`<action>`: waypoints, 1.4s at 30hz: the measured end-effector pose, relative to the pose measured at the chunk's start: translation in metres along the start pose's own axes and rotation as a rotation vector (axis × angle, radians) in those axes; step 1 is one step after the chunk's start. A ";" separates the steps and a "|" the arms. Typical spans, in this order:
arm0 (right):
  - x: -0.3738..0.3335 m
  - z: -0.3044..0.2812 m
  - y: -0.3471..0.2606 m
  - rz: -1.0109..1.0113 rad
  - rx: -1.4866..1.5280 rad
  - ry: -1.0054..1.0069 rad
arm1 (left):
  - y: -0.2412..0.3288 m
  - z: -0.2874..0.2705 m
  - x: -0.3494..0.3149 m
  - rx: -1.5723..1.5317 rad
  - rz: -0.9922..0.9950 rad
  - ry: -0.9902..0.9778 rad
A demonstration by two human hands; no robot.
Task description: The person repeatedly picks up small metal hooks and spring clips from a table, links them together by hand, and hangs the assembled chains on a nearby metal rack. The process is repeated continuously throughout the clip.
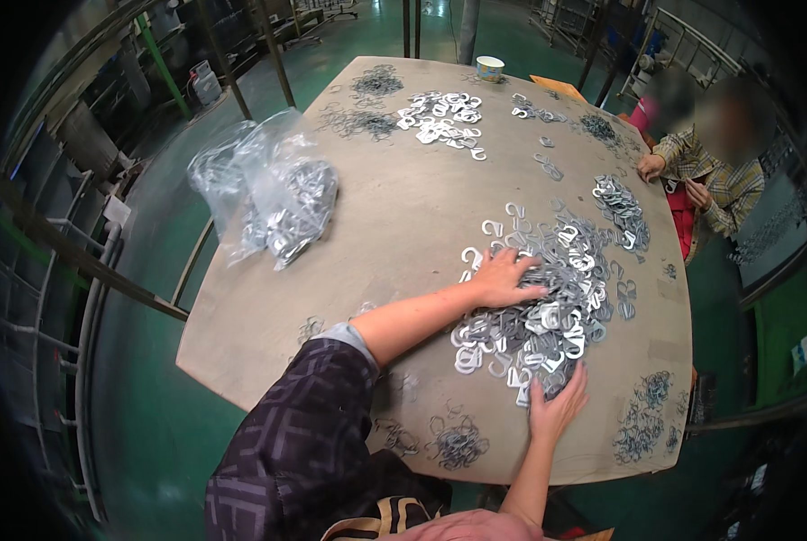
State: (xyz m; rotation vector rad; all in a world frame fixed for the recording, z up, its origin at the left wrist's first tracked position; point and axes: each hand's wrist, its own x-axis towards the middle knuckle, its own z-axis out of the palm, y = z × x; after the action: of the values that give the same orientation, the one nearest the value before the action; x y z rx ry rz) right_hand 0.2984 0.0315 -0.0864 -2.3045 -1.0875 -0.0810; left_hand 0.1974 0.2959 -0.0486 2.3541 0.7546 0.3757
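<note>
A: Where's the heap of hooks (552, 316)?

B: Four o'clock on the surface (376, 234). The left hand (509, 279) lies spread over its ten o'clock edge; the right hand (559, 408) cups its six o'clock edge, thumb and fingers apart.

A: Which step is this?

B: Working the loose heap, I'd judge, though gathering or spreading I can't tell. The next move calls for low palms, so hooks don't scatter.

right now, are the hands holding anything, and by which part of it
The left hand lies spread on the pile of hooks, visibly gripping none. The right hand cups the pile's near edge; whether it holds any hook cannot be told.
</note>
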 end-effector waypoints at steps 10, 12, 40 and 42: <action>-0.052 -0.015 0.013 -0.093 0.251 -0.032 | -0.002 -0.123 -0.130 -0.260 0.012 0.056; -0.062 -0.023 0.009 -0.115 0.246 -0.041 | -0.030 -0.134 -0.175 0.009 -0.108 -0.007; -0.033 0.050 -0.123 -0.017 0.012 -0.085 | -0.017 -0.036 -0.262 0.473 0.353 0.019; -0.026 0.057 -0.116 -0.046 0.072 -0.044 | -0.021 -0.038 -0.261 0.391 0.277 -0.011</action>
State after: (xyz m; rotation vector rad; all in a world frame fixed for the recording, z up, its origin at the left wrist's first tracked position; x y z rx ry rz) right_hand 0.1869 0.1014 -0.0851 -2.2270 -1.1467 -0.0086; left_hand -0.0355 0.1702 -0.0530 2.8395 0.5313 0.3557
